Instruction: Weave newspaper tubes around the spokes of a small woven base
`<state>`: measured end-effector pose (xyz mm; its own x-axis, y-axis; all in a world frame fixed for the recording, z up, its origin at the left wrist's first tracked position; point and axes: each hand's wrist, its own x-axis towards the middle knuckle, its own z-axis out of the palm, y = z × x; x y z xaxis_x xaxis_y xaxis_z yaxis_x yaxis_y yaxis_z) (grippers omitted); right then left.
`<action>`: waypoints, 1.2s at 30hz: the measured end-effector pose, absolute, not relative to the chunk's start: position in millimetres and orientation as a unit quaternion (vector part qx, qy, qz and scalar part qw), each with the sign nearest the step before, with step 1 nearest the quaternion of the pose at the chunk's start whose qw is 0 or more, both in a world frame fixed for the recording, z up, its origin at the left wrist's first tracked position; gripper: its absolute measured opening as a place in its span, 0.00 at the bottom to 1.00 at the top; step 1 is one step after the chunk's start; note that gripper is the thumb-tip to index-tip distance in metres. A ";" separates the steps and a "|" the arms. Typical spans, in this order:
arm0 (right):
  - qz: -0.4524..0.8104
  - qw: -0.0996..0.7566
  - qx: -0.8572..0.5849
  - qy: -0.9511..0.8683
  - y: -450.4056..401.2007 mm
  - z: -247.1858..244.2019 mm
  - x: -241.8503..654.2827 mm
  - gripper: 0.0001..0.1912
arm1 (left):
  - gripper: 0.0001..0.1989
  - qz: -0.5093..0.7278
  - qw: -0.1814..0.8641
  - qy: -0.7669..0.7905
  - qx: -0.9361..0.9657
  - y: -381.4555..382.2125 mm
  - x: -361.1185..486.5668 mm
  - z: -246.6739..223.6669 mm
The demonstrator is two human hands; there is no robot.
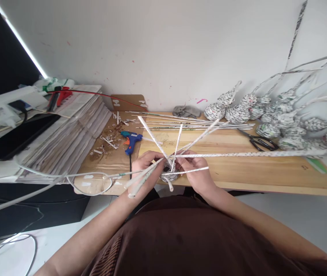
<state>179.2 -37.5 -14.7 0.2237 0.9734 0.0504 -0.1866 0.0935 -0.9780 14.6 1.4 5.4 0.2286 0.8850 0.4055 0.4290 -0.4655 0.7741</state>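
Between my hands, near the table's front edge, is a small woven paper basket [169, 176] with rolled paper tubes sticking out on all sides. My left hand [147, 170] is closed around its left side, with several tube ends crossing in front of the fingers. On the right side, my right hand [194, 172] pinches the weave close to a long paper tube [238, 154] that runs far off to the right. The fingertips of both hands are partly hidden behind the tubes.
A blue glue gun [133, 142] lies left on cardboard with paper scraps. Black scissors [259, 142] rest at the right, beside several woven paper gourds [238, 113]. Loose paper tubes [163, 124] and a grey cloth [186, 111] lie behind. A newspaper stack [85, 130] stands left.
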 end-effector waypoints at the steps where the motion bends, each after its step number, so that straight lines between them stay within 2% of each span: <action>1: 0.471 0.616 -0.479 -0.412 -38.0 -14.1 178.1 0.13 | 0.04 0.437 0.267 0.448 0.733 1.0 14.6 3.8; 6: 0.401 0.614 -0.476 -0.485 -45.3 -11.8 177.3 0.13 | 0.04 0.449 0.269 0.443 0.728 1.1 15.5 -2.2; 10: 0.328 0.580 -0.520 -0.534 -49.1 -8.6 181.6 0.05 | 0.04 0.453 0.272 0.435 0.729 1.9 17.0 -5.3; 12: 0.314 0.565 -0.538 -0.541 -48.8 -7.7 182.9 0.07 | 0.03 0.470 0.293 0.418 0.720 2.5 17.1 -7.3; 15: 0.319 0.572 -0.534 -0.534 -46.4 -8.7 181.7 0.06 | 0.02 0.477 0.300 0.390 0.728 3.3 16.0 -7.5; 18: 0.329 0.582 -0.523 -0.528 -45.0 -9.2 178.0 0.06 | 0.04 0.467 0.259 0.379 0.756 2.5 14.2 -3.1; 23: 0.360 0.580 -0.531 -0.502 -48.5 -2.0 173.0 0.09 | 0.07 0.455 0.234 0.368 0.776 -1.0 12.7 3.5; 30: 0.340 0.581 -0.557 -0.486 -48.9 -10.3 170.3 0.10 | 0.04 0.445 0.287 0.396 0.750 -0.2 11.7 -2.2; 36: 0.320 0.591 -0.546 -0.499 -49.8 -20.0 170.0 0.08 | 0.08 0.417 0.309 0.425 0.742 -1.0 11.0 2.9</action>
